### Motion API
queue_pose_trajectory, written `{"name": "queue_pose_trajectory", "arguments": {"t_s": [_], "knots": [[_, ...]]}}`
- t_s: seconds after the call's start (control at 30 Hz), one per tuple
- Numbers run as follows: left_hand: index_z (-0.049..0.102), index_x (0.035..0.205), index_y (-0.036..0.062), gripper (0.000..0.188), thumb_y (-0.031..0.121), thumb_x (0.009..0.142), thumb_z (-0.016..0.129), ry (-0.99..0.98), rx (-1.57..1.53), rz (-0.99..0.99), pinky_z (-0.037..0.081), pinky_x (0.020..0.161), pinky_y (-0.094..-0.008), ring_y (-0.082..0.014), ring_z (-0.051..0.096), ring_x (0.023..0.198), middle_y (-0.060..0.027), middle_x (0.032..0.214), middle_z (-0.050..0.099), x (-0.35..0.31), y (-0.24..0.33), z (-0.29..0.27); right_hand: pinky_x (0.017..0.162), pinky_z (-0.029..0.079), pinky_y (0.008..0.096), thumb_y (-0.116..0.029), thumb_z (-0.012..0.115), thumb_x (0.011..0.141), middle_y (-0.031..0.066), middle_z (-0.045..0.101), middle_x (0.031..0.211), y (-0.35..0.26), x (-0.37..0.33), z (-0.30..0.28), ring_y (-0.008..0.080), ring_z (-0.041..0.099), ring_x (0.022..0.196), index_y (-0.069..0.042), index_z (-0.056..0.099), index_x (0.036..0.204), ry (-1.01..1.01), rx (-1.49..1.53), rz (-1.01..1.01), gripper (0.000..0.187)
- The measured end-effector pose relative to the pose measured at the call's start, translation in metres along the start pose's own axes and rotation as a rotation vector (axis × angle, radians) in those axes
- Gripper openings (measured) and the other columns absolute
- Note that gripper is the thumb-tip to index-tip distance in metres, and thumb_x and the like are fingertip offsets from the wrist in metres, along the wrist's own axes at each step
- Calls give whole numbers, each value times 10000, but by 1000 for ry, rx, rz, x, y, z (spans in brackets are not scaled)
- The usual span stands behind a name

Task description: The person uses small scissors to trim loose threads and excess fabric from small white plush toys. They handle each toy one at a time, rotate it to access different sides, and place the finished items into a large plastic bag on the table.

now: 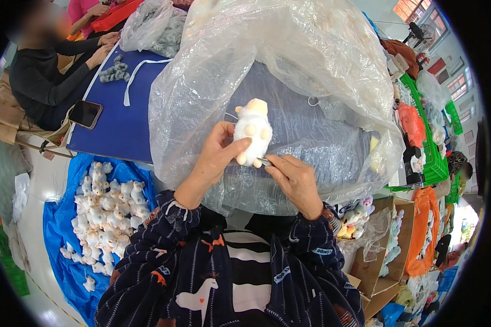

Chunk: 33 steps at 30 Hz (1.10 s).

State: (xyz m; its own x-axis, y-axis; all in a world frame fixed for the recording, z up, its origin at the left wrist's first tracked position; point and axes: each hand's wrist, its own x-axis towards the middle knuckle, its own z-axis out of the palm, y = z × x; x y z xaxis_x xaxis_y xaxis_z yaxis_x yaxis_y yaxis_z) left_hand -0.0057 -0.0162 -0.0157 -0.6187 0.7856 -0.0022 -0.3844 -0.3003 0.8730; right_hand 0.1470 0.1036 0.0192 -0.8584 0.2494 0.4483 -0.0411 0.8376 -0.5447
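With my left hand I clasp a white plush toy over the plastic-draped table, my right hand pinching a metal tool; left of the toy, blue tabletop lies open to its edge.

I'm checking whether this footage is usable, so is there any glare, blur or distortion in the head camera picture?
Head view: glare streaks the clear plastic sheet; the white plush animal in the left hand looks fairly sharp; the bright opening at far right is washed out; fisheye distortion tilts the windows at upper right; a blurred patch covers the seated co-worker's head.
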Motion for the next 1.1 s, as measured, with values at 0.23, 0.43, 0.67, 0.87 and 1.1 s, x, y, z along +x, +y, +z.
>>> {"name": "queue_pose_trajectory", "arguments": {"t_s": [0.23,0.43,0.67,0.87,1.1], "knots": [[441,972,49,287,133,802,656,14,-15,-8,482,629,-238,-114,548,829,-57,917,519,-1,1,0,512,442,301,-155,652,780,93,562,723,-4,-1,-5,229,552,573,-24,612,993,-27,48,76,253],[437,975,51,302,129,794,666,2,-9,17,490,608,-234,-112,556,810,-64,920,518,0,-1,-1,514,444,304,-154,652,780,94,561,726,-3,-1,-7,227,553,571,-26,612,997,-43,23,65,254],[434,975,54,315,130,785,674,7,18,12,497,588,-223,-111,562,792,-60,916,521,0,0,1,510,443,303,-141,649,782,96,570,711,-2,-1,-3,225,557,571,-13,622,965,-56,86,90,225],[427,969,50,319,120,782,676,-6,33,38,500,595,-226,-105,563,802,-61,912,529,0,-1,1,502,440,310,-159,643,787,91,565,710,-4,0,-9,231,557,572,-25,623,964,-107,56,79,223],[420,962,47,328,111,775,682,-20,99,69,500,592,-224,-98,563,782,-63,915,528,1,-4,0,497,443,320,-166,642,779,72,572,716,-8,7,-13,242,568,588,-45,625,960,-135,-58,22,218]]}}
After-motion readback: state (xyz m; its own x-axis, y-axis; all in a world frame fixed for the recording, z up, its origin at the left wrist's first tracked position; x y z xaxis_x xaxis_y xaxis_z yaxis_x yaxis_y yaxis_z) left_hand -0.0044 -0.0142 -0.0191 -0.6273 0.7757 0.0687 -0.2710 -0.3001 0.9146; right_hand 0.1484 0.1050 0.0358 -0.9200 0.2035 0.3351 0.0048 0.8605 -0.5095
